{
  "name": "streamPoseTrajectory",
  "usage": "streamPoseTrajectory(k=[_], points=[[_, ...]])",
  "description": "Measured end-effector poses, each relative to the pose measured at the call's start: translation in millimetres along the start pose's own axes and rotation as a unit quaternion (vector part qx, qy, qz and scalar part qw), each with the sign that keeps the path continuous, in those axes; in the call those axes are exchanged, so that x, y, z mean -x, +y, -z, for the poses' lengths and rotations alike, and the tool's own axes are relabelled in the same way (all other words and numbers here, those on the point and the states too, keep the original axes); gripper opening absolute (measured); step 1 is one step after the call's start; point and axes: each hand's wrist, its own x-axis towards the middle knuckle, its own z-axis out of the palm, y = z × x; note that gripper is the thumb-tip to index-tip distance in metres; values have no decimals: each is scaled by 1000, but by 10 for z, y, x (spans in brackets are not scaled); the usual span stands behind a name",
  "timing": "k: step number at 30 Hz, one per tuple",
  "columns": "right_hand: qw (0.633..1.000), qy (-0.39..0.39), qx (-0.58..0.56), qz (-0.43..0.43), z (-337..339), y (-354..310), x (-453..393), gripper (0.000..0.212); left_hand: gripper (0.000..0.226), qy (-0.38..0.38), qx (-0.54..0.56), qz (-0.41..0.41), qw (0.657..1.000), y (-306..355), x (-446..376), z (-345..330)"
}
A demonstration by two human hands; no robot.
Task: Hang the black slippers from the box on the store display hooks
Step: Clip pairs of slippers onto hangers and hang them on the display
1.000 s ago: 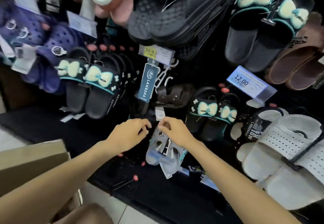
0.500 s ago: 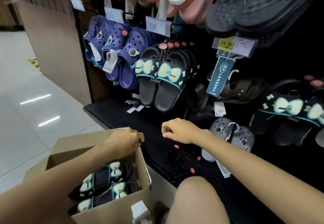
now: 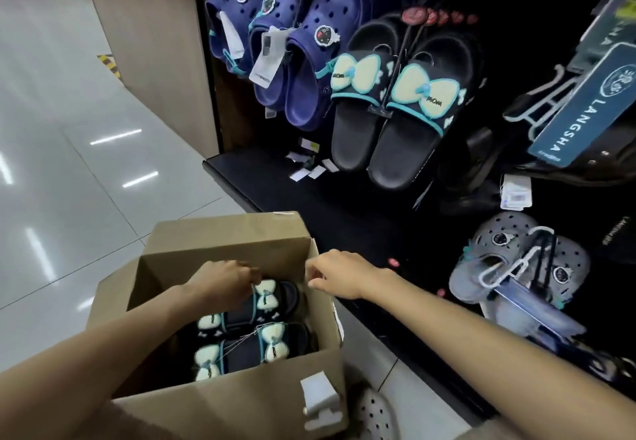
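Glossy white floor tiles are filling the left of the view, and we are facing a dark display wall on the right, with a wooden panel standing at its far left edge.

We are looking down into an open cardboard box sitting on the floor, near and left of centre. Black slippers with pale bows and teal trim are lying inside it, stacked in what looks like two pairs.

Our left hand is reaching into the box and resting on the farther pair; its fingers are curling down at the bow strap, but we cannot tell whether they are gripping it. Our right hand is hovering over the right wall of the box, its fingers loosely bent with thumb and forefinger near each other, holding nothing that we can see.

One matching black pair is hanging on the wall, far and right of centre, toes down. Navy clogs are hanging just left of it, with a white tag dangling in front of them. Grey clogs on a white hanger are sitting lower on the right. A blue LANGSHA tag is hanging at the far right.
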Motion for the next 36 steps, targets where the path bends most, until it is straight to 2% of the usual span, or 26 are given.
streamPoseTrajectory(k=[5,13,17,22,25,28,30,33,36], points=[[998,-46,-41,2,-466,-54,-363,18,35,-89,-9,32,995,-256,-157,-405],[985,-42,-151,-72,-1196,-63,-929,17,38,-161,-15,62,985,-539,-407,-994],[981,-41,-160,-106,-1459,-57,-1143,31,40,-174,7,96,980,-669,-471,-1303],[974,-9,-166,-152,-1663,-60,-1415,57,39,-153,101,182,966,-700,-566,-1634],[965,-4,-194,-175,-1765,-34,-1554,70,51,-139,182,251,941,-650,-618,-1869],[951,-7,-243,-190,-1860,-27,-1659,82,77,-139,246,299,911,-585,-689,-2048],[942,-1,-272,-198,-1908,-37,-1712,85,87,-123,301,345,880,-538,-755,-2123],[921,22,-323,-215,-1956,-76,-1763,85,92,-72,381,418,821,-478,-843,-2190],[907,26,-352,-228,-1963,-111,-1794,86,98,-69,432,463,770,-458,-905,-2254]])
